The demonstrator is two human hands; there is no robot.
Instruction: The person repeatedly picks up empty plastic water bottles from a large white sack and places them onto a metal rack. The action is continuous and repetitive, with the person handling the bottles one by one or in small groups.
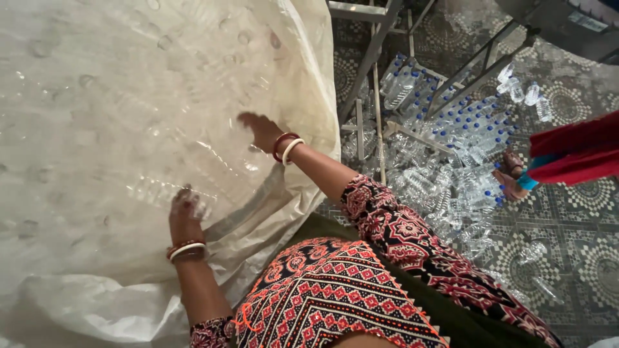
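Translucent sack [129, 96] pressed flat under open left hand [185, 219] and right hand [261, 131], gripping nothing; liable to slip, spilling empty bottles [193, 161] toward floor pile [451, 161].

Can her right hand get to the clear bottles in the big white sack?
Probably yes. The right hand already lies open against the big white sack where clear bottles show through, but the sack's skin seems to lie between them.

Huge translucent white sack [129, 96] filling the left, clear bottles inside, heap of blue-capped clear bottles [451, 142] on floor at right
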